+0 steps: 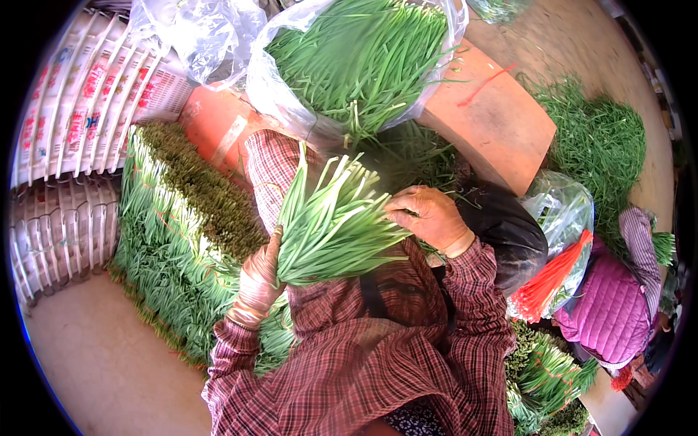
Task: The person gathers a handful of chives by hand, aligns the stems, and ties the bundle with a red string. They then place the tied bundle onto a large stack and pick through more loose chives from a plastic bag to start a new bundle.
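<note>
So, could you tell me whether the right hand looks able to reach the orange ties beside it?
Probably yes: the right hand rests on the chive bunch, and nothing blocks the orange ties nearby.

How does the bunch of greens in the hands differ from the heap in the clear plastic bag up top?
The bunch in hand is small, its stalks gathered at the base in the left hand and fanning upward, with the right hand on its side. The bagged heap is far larger, loose, lying inside an open clear bag, and no hand touches it. Both are long, thin green stalks of the same kind.
</note>
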`<state>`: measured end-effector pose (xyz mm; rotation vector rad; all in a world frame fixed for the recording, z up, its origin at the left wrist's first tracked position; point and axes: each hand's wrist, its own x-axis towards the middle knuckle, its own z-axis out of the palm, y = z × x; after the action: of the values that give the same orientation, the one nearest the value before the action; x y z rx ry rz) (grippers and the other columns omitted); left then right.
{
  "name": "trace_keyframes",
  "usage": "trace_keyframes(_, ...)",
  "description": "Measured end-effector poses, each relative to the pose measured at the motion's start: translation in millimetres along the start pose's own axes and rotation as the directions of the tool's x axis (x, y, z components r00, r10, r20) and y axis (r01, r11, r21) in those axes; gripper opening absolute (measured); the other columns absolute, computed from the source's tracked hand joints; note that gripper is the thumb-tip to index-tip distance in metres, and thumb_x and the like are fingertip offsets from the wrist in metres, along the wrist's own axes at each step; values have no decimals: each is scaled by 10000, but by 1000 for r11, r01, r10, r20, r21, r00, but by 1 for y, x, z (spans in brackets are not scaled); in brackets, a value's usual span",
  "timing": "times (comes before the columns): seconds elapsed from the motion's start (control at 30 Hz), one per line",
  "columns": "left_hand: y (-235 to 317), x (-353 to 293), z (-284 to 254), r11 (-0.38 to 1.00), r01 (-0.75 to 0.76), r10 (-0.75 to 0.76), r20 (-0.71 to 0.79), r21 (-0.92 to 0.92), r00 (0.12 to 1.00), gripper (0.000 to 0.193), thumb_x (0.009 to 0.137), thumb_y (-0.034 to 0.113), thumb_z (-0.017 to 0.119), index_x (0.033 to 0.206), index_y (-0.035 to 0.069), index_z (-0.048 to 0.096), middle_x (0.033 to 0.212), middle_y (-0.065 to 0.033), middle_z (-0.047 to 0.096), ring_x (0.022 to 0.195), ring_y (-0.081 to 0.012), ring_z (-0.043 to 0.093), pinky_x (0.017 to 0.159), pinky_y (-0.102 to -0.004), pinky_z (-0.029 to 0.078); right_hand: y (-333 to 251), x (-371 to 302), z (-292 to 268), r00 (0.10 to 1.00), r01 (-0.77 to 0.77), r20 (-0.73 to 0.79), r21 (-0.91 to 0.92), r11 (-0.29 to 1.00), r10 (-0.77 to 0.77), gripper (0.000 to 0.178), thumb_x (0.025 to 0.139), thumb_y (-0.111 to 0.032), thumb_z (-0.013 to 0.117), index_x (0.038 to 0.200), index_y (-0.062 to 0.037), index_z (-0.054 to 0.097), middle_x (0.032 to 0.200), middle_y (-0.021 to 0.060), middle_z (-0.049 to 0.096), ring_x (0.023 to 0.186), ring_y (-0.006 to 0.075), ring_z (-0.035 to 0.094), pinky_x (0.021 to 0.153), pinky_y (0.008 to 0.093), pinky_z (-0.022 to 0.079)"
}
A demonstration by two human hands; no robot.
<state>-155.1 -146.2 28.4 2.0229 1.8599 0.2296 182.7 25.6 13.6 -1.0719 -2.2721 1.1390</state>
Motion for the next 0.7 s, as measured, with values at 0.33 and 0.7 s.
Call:
trace_keyframes(0.33, -4, -1, 4, 999, -20, 19, -26, -25, 999, 1081, 627, 152, 857, 1556, 40, 315, 1022, -172, 647, 889, -372, 655, 780, -455, 532, 12, -6, 17, 997, 66, 43, 53, 996, -68, 132, 847, -179, 767, 965, -122, 749, 903, 38, 690, 891, 229, 653, 814, 338, 519)
trace_keyframes(0.7, -2, 1, 4, 1000, -7, 7, 5, -5, 1000, 1098, 616, 147, 862, 1559, 47, 309, 1039, -171, 649, 907, -371, 659, 802, -451, 536, 17, -18, 33, 943, -201, -161, 420, 885, 290, 158, 900, -196, 734, 950, -47, 737, 900, 81, 698, 852, 208, 666, 786, 323, 511)
